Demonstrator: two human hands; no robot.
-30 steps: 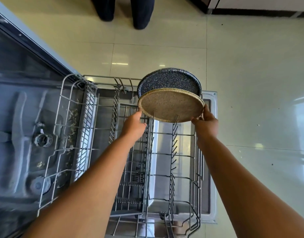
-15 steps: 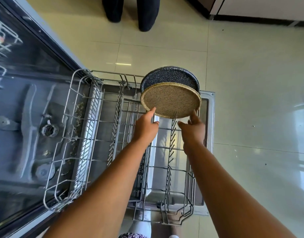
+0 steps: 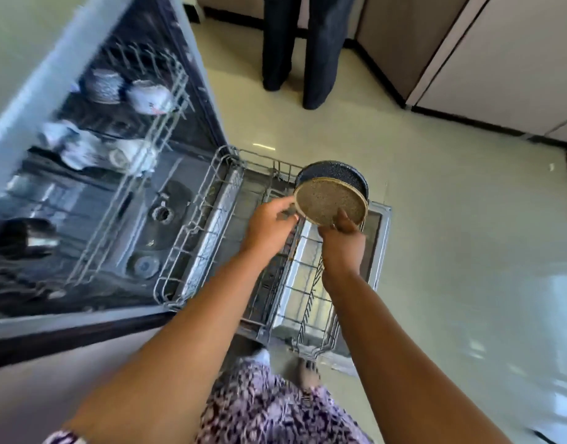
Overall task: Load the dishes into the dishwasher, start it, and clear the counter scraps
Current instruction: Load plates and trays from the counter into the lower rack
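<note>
Our left hand (image 3: 269,227) hovers loose, empty, beside tan plate (image 3: 327,200) | our right hand (image 3: 341,241) touches its rim; we cannot tell grip

My right hand (image 3: 341,241) is pinching the lower rim of the tan plate (image 3: 328,201) standing before the dark plate (image 3: 333,170) in the lower rack (image 3: 192,248); my left hand (image 3: 269,225) is hovering alongside.

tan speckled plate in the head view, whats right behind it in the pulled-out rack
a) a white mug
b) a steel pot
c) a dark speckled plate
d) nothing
c: a dark speckled plate stands on edge just behind the tan plate at the far end of the lower rack, its rim showing above and to the right of it.
</note>
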